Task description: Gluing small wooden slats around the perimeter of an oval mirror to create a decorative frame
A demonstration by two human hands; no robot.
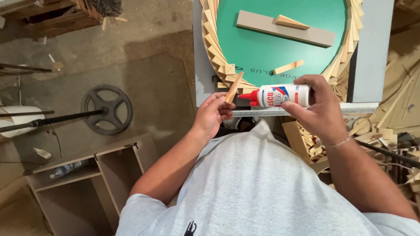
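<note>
My left hand pinches a thin tapered wooden strip that points up and slightly right. In my right hand lies a white glue bottle with a red nozzle, held sideways. Its tip is aimed left, close to the strip. Both hands hover above the near edge of a green round panel. A ring of overlapping wooden strips runs around that panel.
On the panel lie a grey board with a wooden wedge on it and a small loose strip. A metal ruler runs along the bench edge. Piled wood offcuts are at the right. On the floor at the left are a dark wheel and an open cabinet.
</note>
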